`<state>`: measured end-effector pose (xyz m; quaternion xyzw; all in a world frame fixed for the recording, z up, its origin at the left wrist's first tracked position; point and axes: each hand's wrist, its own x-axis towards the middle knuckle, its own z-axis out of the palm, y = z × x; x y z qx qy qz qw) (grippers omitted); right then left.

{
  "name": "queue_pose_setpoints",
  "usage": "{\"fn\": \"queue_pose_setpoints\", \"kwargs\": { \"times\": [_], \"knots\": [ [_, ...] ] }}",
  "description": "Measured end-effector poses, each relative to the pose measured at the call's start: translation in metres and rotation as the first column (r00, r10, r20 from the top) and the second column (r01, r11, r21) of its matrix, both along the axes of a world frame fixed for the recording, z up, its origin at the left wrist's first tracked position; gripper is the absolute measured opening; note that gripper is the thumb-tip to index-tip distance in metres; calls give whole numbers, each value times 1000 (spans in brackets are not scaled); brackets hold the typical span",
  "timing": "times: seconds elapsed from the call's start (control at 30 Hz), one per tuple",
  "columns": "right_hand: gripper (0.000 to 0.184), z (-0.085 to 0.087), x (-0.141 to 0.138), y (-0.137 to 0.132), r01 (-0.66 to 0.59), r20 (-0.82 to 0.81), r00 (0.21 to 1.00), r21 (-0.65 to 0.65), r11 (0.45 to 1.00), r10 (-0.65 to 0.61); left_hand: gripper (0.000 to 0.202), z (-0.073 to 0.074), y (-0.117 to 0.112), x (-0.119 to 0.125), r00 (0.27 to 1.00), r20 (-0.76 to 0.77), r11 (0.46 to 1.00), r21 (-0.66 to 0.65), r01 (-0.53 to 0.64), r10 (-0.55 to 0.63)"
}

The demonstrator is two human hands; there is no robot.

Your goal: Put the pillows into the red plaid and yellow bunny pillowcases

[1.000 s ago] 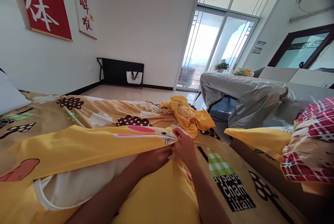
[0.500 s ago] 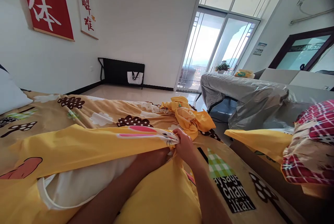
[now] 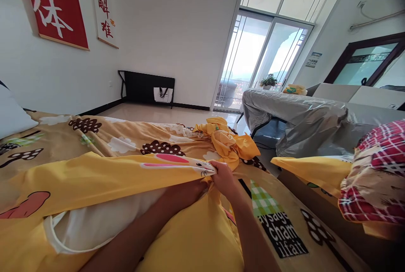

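A yellow pillowcase [image 3: 104,179] with a printed rabbit face and pink ears is stretched across in front of me. White stuffing or lining [image 3: 101,221] shows through its white-edged opening. My right hand [image 3: 222,177] is closed around the bunched corner beside the rabbit face. Under the raised yellow fold reaches my left arm, and my left hand [image 3: 196,187] is closed on cloth close to my right hand, its fingertips partly hidden. A plump yellow part [image 3: 190,238] bulges below, between my forearms.
The bed wears a tan patterned sheet [image 3: 122,144]. Crumpled yellow cloth [image 3: 226,139] lies at its far edge. Plaid-trimmed pillows [image 3: 373,179] are stacked at right, with a white pillow [image 3: 14,111] at left. Beyond stand a plastic-covered table [image 3: 294,107] and a black frame [image 3: 139,86].
Almost nothing differs. Both hands keep their hold at the corner, and the view has shifted very slightly.
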<state>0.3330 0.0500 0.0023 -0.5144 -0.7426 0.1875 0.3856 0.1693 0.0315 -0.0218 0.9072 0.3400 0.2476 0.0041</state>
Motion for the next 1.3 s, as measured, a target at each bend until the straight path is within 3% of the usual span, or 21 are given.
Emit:
{"fn": "queue_pose_setpoints", "kwargs": {
  "times": [0.17, 0.3, 0.43, 0.5, 0.6, 0.8, 1.0, 1.3],
  "knots": [
    [20, -5, 1, 6, -13, -47, 999, -46, 999, 10, 32, -6, 5, 2, 989, -122, 987, 149, -60, 79],
    [31, -2, 4, 2, -3, -24, 1000, -77, 997, 1, 40, -12, 6, 0, 993, -73, 974, 214, -78, 96],
    [46, 3, 1, -6, 144, 181, 975, -59, 988, -131, 46, -14, 4, -1, 997, -47, 977, 208, -45, 55],
    [41, 5, -2, -9, 238, 284, 932, -16, 971, -224, 46, -13, 2, -2, 997, -65, 974, 223, -22, 38],
    [32, 7, -6, -12, 255, 325, 913, 21, 967, -247, 43, -11, 1, -2, 996, -75, 972, 232, -28, 47],
    [35, 5, -6, -13, 227, 286, 931, 38, 973, -229, 39, -8, 2, -2, 994, -96, 956, 294, -19, 50],
    [34, 3, -6, -10, 198, 248, 948, 25, 980, -199, 39, -12, 5, -3, 993, -119, 880, 473, 38, 22],
    [27, 2, -7, -5, 105, 80, 991, 43, 994, -108, 37, -14, 10, -2, 977, -211, 860, 495, 122, -17]
  ]
}}
